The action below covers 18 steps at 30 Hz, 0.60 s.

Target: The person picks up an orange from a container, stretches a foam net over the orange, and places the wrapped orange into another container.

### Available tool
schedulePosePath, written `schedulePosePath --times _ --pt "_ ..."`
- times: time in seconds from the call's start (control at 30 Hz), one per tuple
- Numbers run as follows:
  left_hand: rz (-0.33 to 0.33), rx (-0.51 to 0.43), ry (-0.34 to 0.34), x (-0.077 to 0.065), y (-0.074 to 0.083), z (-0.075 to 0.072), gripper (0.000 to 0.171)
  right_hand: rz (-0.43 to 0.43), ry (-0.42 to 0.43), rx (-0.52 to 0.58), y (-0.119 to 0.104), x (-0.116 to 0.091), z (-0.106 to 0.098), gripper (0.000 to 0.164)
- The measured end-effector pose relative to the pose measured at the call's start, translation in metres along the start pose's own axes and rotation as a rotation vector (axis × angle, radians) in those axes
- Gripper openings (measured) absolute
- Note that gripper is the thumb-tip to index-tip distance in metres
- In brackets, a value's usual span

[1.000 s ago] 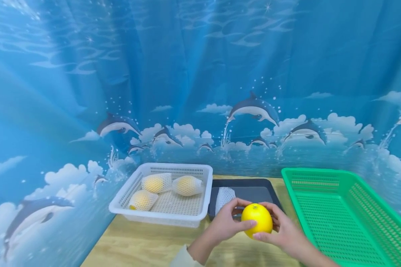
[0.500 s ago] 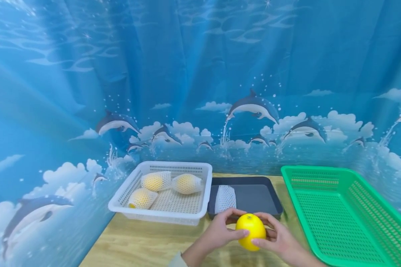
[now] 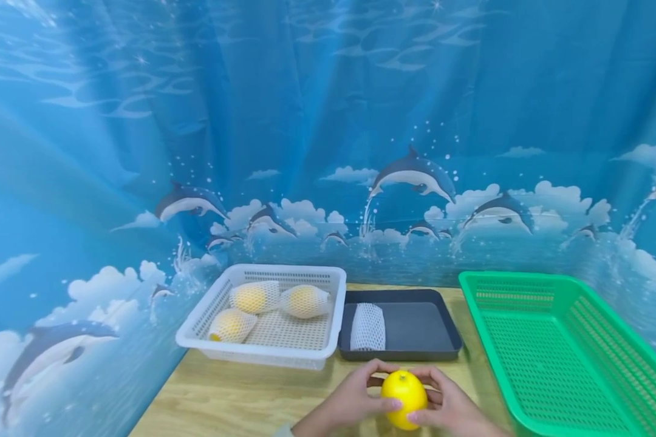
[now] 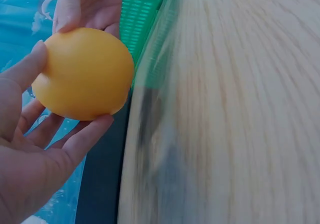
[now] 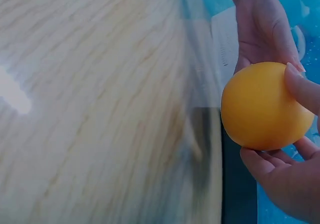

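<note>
Both hands hold one smooth yellow citrus fruit in front of the dark tray, its small stem mark facing up. The left hand grips its left side, thumb across the front. From the right, the right hand grips it with the thumb low on the front. In both wrist views the fingers curl around the fruit from opposite sides. A white foam net sleeve lies in the left part of the dark tray, just beyond the hands.
To the left, a white basket holds three yellow fruits in foam nets. A large green basket stands on the right. Everything is on a wooden table, with a blue dolphin curtain behind it.
Both hands have brought the fruit toward the person and slightly left, uncovering the dark tray and the foam sleeve. Their grip on the fruit looks the same.
</note>
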<state>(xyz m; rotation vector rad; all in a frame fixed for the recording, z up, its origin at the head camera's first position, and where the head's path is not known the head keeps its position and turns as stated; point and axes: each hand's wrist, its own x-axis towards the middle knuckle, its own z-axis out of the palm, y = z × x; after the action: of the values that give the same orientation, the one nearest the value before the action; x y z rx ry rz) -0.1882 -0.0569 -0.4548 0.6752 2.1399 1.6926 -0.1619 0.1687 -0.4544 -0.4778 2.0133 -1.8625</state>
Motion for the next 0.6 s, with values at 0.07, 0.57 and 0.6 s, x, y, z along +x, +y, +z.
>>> schedulePosePath --times 0.07,0.57,0.6 --pt "-0.002 0.009 -0.003 -0.001 -0.002 0.0 0.039 -0.006 -0.004 0.007 0.003 0.001 0.001 0.062" --pt "-0.081 0.068 -0.039 -0.004 -0.01 0.0 0.044 0.015 -0.032 0.038 0.017 0.0 0.006 0.063" --pt "-0.086 0.066 -0.038 -0.004 -0.011 0.0 0.044 0.015 -0.033 0.034 0.017 0.0 0.006 0.063"
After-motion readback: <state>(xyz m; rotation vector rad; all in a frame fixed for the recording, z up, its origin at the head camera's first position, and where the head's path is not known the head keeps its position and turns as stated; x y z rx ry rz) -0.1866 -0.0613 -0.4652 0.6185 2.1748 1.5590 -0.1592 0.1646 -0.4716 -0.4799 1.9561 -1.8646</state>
